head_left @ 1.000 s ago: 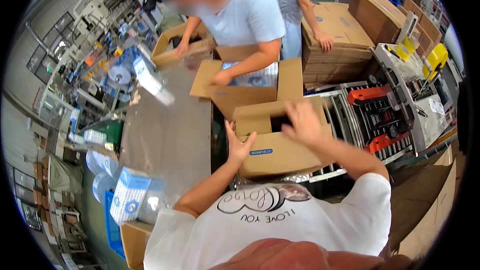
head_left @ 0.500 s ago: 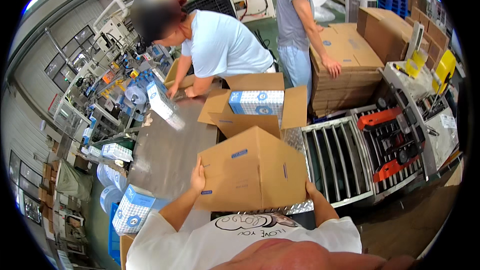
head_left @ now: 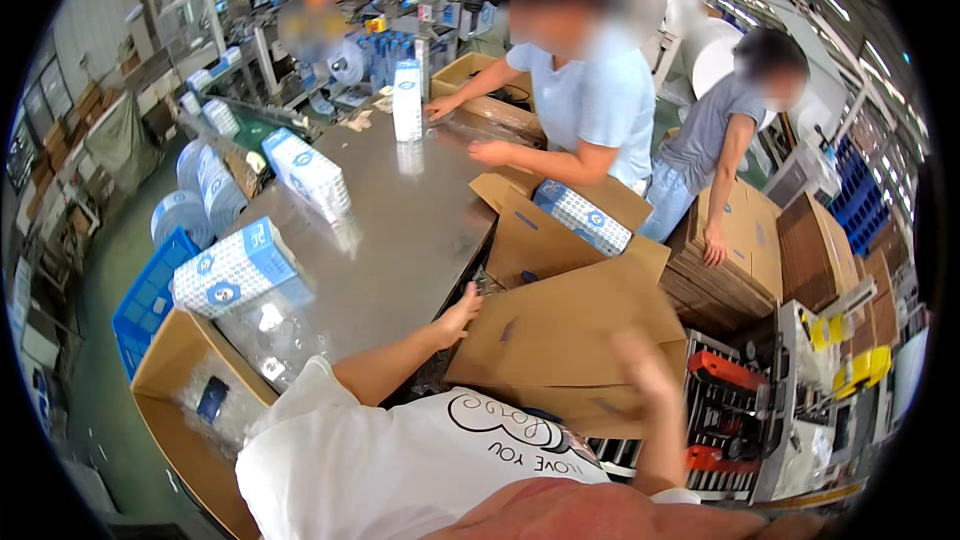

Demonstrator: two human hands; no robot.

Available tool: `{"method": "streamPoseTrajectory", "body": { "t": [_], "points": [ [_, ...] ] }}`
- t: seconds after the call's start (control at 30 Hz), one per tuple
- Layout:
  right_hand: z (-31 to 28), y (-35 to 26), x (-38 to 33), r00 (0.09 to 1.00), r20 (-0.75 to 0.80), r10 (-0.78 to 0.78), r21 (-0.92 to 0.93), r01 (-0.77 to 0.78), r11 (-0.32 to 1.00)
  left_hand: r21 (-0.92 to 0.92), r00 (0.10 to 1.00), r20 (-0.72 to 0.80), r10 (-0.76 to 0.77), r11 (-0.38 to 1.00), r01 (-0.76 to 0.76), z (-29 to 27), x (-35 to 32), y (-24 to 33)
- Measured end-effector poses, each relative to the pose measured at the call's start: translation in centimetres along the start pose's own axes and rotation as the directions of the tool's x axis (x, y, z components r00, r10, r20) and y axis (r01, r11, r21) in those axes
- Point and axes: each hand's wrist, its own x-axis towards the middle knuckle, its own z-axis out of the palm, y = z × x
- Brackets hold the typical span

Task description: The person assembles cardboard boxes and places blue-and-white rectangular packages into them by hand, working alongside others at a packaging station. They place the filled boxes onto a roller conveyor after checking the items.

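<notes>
A brown cardboard box [head_left: 560, 330] is in front of me, to the right of the metal table. Beside its left edge is my left hand [head_left: 460, 316], open, with the fingers apart; whether they touch the cardboard I cannot tell. My right hand [head_left: 648, 372] is over the box's right side, its fingers smeared by motion. Just beyond stands an open carton [head_left: 545, 245] with a blue-and-white patterned package [head_left: 583, 217] inside. More such packages are on the table: one lying near me [head_left: 235, 268], another farther off [head_left: 306, 172], and one upright [head_left: 407, 100].
The metal table [head_left: 395, 225] reaches away to my left. A co-worker in light blue [head_left: 600, 90] leans over its far end; another person [head_left: 705, 145] touches stacked flat cartons [head_left: 740, 240]. An open carton with clear plastic [head_left: 165, 380] and a blue crate [head_left: 150, 305] stand at left.
My view has swung to the left. My right hand has come off the box's lower right edge and moved over its side. The fingers of my left hand have spread beside the box.
</notes>
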Motion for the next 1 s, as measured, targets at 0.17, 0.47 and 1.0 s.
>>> {"method": "streamPoseTrajectory", "body": {
  "t": [0.17, 0.47, 1.0],
  "points": [
    [13.1, 3.2, 4.9, 0.691, 0.723, 0.016, -0.186, 0.172, 0.967, 0.659, 0.872, -0.156, 0.464, 0.707, -0.257, 4.1, 0.8, 0.5],
    [-9.3, 23.7, -2.8, 0.943, -0.091, -0.321, -0.981, -0.030, 0.190, 0.086, 0.999, 0.045, 0.021, 0.996, -0.025, -4.8, 3.1, 1.2],
    [8.8, 25.3, 7.9, 0.794, -0.511, -0.328, -0.280, 0.207, 0.937, 0.926, 0.861, 0.188, 0.473, -0.378, 0.006, -12.6, 4.9, -2.5]
  ]
}}
